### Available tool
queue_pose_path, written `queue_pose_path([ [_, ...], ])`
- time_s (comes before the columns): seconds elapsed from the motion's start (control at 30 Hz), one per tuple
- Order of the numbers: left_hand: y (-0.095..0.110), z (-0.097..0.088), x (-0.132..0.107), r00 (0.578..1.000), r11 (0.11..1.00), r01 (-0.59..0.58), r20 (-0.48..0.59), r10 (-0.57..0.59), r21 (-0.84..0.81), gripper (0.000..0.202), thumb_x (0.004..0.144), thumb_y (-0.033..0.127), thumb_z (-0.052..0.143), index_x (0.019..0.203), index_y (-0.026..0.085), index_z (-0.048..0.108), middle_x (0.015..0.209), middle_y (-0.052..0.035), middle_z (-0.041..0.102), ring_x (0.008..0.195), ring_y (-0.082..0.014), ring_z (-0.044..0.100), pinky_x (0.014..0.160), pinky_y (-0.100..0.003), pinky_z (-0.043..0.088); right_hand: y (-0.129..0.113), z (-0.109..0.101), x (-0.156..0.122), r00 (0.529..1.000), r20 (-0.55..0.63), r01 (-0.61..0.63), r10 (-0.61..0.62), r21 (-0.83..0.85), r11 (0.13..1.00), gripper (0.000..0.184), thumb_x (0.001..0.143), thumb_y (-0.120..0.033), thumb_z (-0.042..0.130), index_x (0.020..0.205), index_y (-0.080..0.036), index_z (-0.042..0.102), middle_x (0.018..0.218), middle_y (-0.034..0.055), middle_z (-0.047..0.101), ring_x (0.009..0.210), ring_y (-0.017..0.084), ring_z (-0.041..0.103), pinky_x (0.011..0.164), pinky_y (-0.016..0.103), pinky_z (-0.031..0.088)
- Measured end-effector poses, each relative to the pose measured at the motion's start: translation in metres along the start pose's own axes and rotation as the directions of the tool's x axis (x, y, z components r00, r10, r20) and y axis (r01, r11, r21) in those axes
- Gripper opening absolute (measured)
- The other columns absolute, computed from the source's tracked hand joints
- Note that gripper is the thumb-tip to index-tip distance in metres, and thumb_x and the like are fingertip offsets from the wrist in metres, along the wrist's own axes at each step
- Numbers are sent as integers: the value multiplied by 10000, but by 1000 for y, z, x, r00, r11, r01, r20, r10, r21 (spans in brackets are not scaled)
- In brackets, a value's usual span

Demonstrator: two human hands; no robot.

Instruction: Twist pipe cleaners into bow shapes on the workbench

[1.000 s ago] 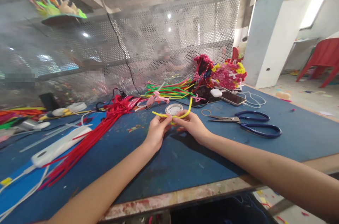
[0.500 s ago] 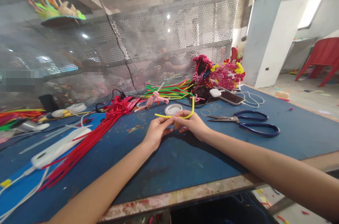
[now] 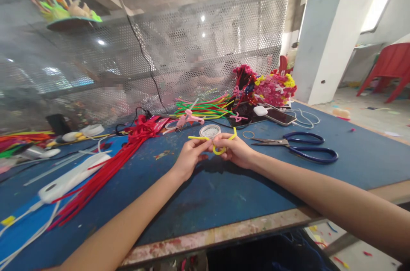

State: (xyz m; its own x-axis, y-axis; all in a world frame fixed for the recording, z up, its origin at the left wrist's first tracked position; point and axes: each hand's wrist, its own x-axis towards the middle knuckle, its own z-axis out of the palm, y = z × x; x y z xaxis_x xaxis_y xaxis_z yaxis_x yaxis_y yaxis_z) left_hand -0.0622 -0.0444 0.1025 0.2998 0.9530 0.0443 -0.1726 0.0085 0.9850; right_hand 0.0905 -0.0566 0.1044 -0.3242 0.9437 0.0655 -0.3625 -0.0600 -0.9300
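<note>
A yellow pipe cleaner (image 3: 220, 151) is bent into a loop between my two hands, just above the blue table. My left hand (image 3: 191, 156) pinches it, with one straight end poking out to the left. The fingers of my right hand (image 3: 233, 149) are closed on the looped part, and the other end sticks up past them. Right behind my hands lies a roll of white tape (image 3: 209, 131). Scissors with dark blue handles (image 3: 296, 146) rest to the right, next to a thin rubber band (image 3: 247, 135).
Red pipe cleaners (image 3: 105, 172) and a white power strip (image 3: 72, 179) lie on the left. Behind are a pink glue gun (image 3: 189, 119), green and yellow pipe cleaners (image 3: 201, 108), a phone (image 3: 282, 117), a white earphone case (image 3: 260, 110) and pink pipe-cleaner flowers (image 3: 272, 90). A perforated metal panel (image 3: 218, 48) stands behind.
The yellow pipe cleaner has been bent further, and a loop now shows below my fingers. Its right end sits lower than before. My hands stay in nearly the same place.
</note>
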Motion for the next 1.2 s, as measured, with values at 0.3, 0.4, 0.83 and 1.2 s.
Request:
queue_pose_path([
  [0.3,2,0,-2,985,996,-84,151,78,29,232,682,345,676,794,143,652,691,-10,628,623,-96,575,562,-189,443,-5,-5,-5,944,302,-233,136,314,920,199,749,-319,534,738,-127,586,655,12,594,618,106,545,574,223,419],
  [0.4,1,2,-3,979,993,-111,176,104,35,213,711,346,646,792,151,622,718,-12,635,608,-103,576,587,-223,462,-4,-3,-5,941,310,-236,131,327,915,175,765,-292,538,681,-139,553,605,-9,545,627,113,551,602,237,432],
  [0.83,1,1,-3,968,969,-220,152,202,110,196,711,341,641,734,159,573,682,3,608,608,-100,520,594,-215,387,-6,-3,-7,918,363,-289,157,345,893,244,830,-304,469,652,-138,492,598,-24,438,470,54,292,476,184,272],
  [1.2,-3,5,-2,981,990,-139,136,138,2,207,723,332,636,792,149,569,699,5,576,630,-102,542,631,-240,451,0,6,-4,960,263,-198,98,387,900,295,888,-303,360,628,-170,397,541,-46,298,470,78,283,494,194,279],
])
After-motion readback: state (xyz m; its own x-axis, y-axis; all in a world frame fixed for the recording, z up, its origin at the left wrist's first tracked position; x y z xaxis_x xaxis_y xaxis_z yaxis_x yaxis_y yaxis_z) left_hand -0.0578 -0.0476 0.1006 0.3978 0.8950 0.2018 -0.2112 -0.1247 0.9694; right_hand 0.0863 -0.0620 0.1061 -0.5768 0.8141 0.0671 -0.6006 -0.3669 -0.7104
